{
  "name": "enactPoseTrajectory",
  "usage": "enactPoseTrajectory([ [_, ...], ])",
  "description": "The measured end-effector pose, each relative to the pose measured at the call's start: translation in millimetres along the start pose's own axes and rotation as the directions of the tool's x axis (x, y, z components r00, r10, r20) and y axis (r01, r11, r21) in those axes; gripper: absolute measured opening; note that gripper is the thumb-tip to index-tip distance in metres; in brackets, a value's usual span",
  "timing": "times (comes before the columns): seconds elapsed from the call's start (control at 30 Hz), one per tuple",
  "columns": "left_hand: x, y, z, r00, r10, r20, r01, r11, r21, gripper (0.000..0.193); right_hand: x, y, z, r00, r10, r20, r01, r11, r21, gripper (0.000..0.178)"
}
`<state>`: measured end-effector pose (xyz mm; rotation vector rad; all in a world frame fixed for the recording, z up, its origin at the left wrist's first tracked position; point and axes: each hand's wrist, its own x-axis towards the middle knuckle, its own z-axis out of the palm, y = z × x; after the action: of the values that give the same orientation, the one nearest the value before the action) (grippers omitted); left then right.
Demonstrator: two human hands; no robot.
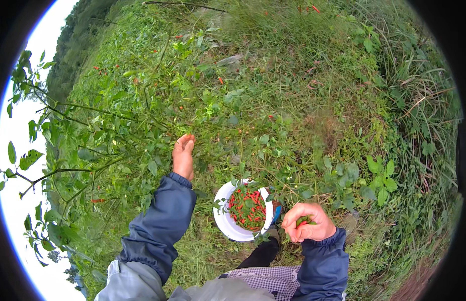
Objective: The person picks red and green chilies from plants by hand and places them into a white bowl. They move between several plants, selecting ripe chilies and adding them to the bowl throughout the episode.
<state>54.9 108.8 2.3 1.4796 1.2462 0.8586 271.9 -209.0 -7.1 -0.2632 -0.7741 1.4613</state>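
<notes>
Grass and weeds [323, 85] cover the sloping ground around us, with leafy pepper plants [112, 120] crowding in on the left and pale sky [17, 251] behind their branches. Near our feet stands a white bucket [227, 226] holding many small red and green chillies [248, 208], with some leafy sprigs across its rim.

Our right hand [309, 223], just beside the bucket, has its fingers curled inward around a few more red and green pods [305, 220]. Our left hand [183, 156] reaches up among the foliage, thumb and fingers drawn close at the tips; we cannot tell whether they pinch a pod, a stem or nothing. Other red pods dot the greenery beyond.

We judge each pod to be very light, smooth and fairly firm, a little slippery where the skin is glossy, and easily bruised or split under a hard squeeze. We would best take hold near the stalk, between thumb and forefinger, sparing the flesh and the thin branches. Loosely cupped fingers should suit the handful on the right, since tight ones could crush pods and loose gaps could drop them.
</notes>
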Motion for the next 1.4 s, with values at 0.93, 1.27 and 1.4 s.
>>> enactPoseTrajectory([
  [0.93,8,-6,-11,0.994,0.022,0.102,-0.015,0.997,-0.076,0.03,-32,-127,97,0.883,-0.352,-0.311,0.372,0.928,0.003,0.015],
  [1.27,24,-36,3,0.99,0.021,0.139,-0.01,0.997,-0.083,0.03,-50,-111,198,0.581,-0.185,-0.792,0.062,0.981,-0.184,0.022],
  [1.4,23,-37,8,0.993,0.015,0.121,-0.01,0.999,-0.039,0.022,-76,-107,158,0.351,-0.134,-0.927,-0.322,0.912,-0.254,0.012],
])
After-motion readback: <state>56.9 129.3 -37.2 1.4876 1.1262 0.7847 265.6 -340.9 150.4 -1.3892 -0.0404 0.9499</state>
